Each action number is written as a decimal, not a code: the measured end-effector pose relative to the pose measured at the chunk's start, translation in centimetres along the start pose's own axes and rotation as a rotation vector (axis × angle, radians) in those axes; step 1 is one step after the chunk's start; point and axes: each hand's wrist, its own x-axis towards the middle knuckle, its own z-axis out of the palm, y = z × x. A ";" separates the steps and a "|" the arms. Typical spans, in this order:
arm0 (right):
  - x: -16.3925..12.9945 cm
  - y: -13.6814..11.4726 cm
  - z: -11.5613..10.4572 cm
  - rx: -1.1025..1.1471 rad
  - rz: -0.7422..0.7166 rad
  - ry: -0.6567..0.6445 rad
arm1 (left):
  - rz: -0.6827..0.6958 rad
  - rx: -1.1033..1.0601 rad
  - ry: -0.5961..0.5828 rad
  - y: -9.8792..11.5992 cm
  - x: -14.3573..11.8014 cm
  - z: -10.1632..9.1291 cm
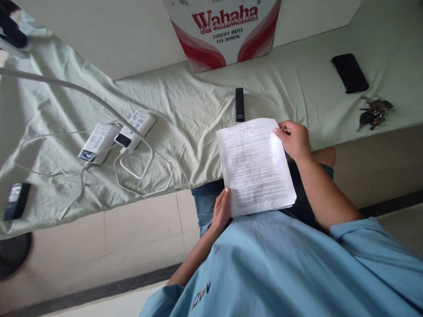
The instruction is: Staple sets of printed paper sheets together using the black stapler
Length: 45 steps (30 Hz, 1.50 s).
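A stack of printed paper sheets (259, 169) lies tilted over my lap and the near edge of the cloth-covered table. My left hand (222, 208) grips the stack at its lower left edge, thumb on top. With thumb and fingers pinched, my right hand (295, 138) holds the upper right corner. The fingers under the paper are hidden. Just beyond the top edge of the sheets lies a slim black object, perhaps a stapler (239, 105), touched by neither hand.
A Wahaha water carton (228, 33) stands at the back of the pale green cloth (198, 101). To the right lie a black phone-like case (350, 73) and keys (375, 112). Two white power banks (101, 141) with cables (150, 165) and a dark device (17, 201) are leftward.
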 end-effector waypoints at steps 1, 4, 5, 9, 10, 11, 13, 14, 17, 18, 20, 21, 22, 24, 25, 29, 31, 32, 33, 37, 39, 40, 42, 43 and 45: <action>0.0 0.1 0.1 0.029 0.004 -0.007 | 0.013 -0.005 -0.018 -0.2 0.1 -0.1; 0.1 0.5 0.6 0.105 0.019 -0.033 | 0.058 -0.017 -0.079 -0.9 0.5 -0.3; 0.1 0.7 0.7 0.122 0.025 -0.038 | 0.076 -0.021 -0.098 -1.1 0.6 -0.4; 0.3 1.1 1.2 0.139 0.038 -0.036 | 0.135 -0.021 -0.186 -0.9 0.7 -0.5; 0.3 1.2 1.3 0.134 0.035 -0.035 | 0.139 -0.013 -0.203 -0.7 0.6 -0.5; 0.3 1.2 1.3 0.125 0.031 -0.033 | 0.138 -0.003 -0.213 -0.5 0.5 -0.5; 0.3 1.1 1.4 0.098 0.020 -0.029 | 0.136 0.020 -0.211 -0.2 0.4 -0.5; 0.3 1.1 1.4 0.081 0.016 -0.025 | 0.139 0.033 -0.204 -0.1 0.3 -0.5; 0.2 0.8 1.3 0.016 0.016 -0.026 | 0.163 0.054 -0.192 -0.1 0.3 -0.5; 0.1 0.7 1.2 -0.017 0.017 -0.029 | 0.171 0.059 -0.194 -0.2 0.3 -0.6; 0.1 0.5 1.0 -0.096 0.015 -0.035 | 0.181 0.067 -0.196 -0.3 0.4 -0.6; 0.1 0.5 1.0 -0.139 0.010 -0.039 | 0.182 0.072 -0.195 -0.3 0.4 -0.6; 0.1 0.4 1.0 -0.183 0.005 -0.041 | 0.180 0.076 -0.191 -0.3 0.3 -0.6; 0.1 0.2 1.0 -0.270 -0.003 -0.040 | 0.177 0.077 -0.189 -0.2 0.3 -0.6; 0.1 0.1 1.0 -0.313 -0.010 -0.026 | 0.177 0.074 -0.191 -0.2 0.3 -0.6; -0.1 -1.1 1.2 -0.440 -0.106 0.064 | 0.196 0.063 -0.215 -0.1 0.3 -0.5; -0.1 -2.2 1.5 -0.467 -0.183 0.013 | 0.208 0.069 -0.232 0.0 0.4 -0.5; 0.0 -2.8 1.7 -0.476 -0.226 -0.037 | 0.215 0.077 -0.237 0.0 0.4 -0.5; 0.1 -3.5 2.0 -0.485 -0.271 -0.085 | 0.223 0.085 -0.237 0.0 0.3 -0.5; 0.8 -6.0 3.4 -0.530 -0.445 -0.148 | 0.241 0.106 -0.239 0.3 0.2 -0.5; 1.3 -6.7 4.2 -0.552 -0.521 -0.184 | 0.243 0.105 -0.250 0.4 0.2 -0.5; 1.6 -6.9 4.6 -0.561 -0.559 -0.225 | 0.247 0.108 -0.252 0.4 0.2 -0.5; 2.0 -6.9 5.4 -0.574 -0.629 -0.335 | 0.268 0.119 -0.252 0.3 0.2 -0.5; 2.1 -6.8 5.7 -0.581 -0.654 -0.384 | 0.281 0.126 -0.250 0.3 0.3 -0.5; 2.2 -6.4 6.2 -0.597 -0.681 -0.446 | 0.306 0.137 -0.250 0.2 0.3 -0.5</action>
